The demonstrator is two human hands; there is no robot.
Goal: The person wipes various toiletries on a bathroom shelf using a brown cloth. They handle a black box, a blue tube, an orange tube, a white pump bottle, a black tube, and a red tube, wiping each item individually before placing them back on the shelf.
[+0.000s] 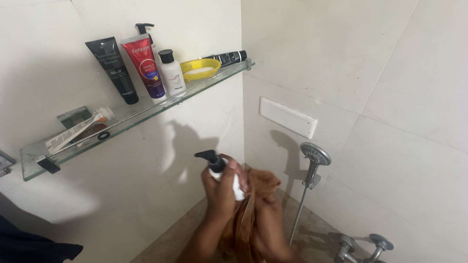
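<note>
My left hand (220, 195) grips a white pump bottle (238, 190) with a black pump head (208, 158), held upright below the glass shelf. My right hand (271, 226) holds a brown cloth (257, 195) pressed against the right side of the bottle; the cloth hangs down between my forearms and hides most of that hand. Both hands are close together in the lower middle of the view, in front of the tiled corner.
A glass wall shelf (131, 116) carries a black tube (114, 69), a red tube (145, 66), a small white bottle (171, 72), a yellow soap dish (200, 69) and a flat tube (73, 130). A hand shower (314, 156) and taps (361, 246) are at the right.
</note>
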